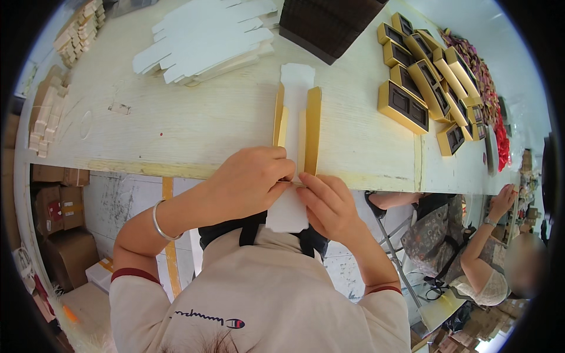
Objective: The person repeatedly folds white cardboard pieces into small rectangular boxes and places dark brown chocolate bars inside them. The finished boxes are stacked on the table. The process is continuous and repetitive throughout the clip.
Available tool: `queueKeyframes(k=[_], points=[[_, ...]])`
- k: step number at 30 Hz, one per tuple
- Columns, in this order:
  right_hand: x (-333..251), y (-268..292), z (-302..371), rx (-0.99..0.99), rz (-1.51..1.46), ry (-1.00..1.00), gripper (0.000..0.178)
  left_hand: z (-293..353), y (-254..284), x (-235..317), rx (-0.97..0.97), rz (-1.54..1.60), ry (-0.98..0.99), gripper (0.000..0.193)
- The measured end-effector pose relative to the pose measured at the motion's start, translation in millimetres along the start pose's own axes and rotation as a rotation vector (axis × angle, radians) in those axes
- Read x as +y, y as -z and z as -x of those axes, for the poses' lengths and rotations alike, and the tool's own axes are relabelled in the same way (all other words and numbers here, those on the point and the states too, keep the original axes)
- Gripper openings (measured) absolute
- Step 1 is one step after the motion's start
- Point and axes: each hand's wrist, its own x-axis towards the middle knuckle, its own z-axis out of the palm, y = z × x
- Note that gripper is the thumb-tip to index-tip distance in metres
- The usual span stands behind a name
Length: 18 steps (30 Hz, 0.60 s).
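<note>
A partly folded cardboard box (pixel 314 126), gold outside and white inside, lies lengthwise before me across the table's front edge. Its two long sides stand up, and a white end flap (pixel 285 212) reaches down toward my body. My left hand (pixel 253 176) is closed in a pinch on the box's near end, at the left side wall. At the right wall of the same end, my right hand (pixel 329 206) pinches the cardboard with thumb and fingers. The fingertips of both hands nearly meet over the fold, hiding part of it.
A stack of flat white box blanks (pixel 206 41) lies at the far left, beside a dark brown box (pixel 329 26). Gold boxes with black inserts (pixel 406 106) are piled at the right. Bundled pale strips (pixel 47 112) line the left edge. Another person (pixel 482 270) sits at right.
</note>
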Motion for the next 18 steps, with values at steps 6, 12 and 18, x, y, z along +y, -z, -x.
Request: queueKeyframes(k=[6, 12, 18], points=[[4.9, -13.4, -8.9, 0.130, -0.473, -0.345, 0.031, -4.1, 22.2, -7.5, -0.119, 0.514, 0.012, 0.035], [-2.4, -8.7, -18.0, 0.155, -0.522, -0.433, 0.034, 5.0, 5.6, 0.6, -0.018, 0.411, 0.067, 0.026], [-5.1, -10.3, -21.7, 0.185, -0.247, -0.302, 0.029, 8.0, -6.7, -6.4, 0.165, 0.473, -0.003, 0.030]])
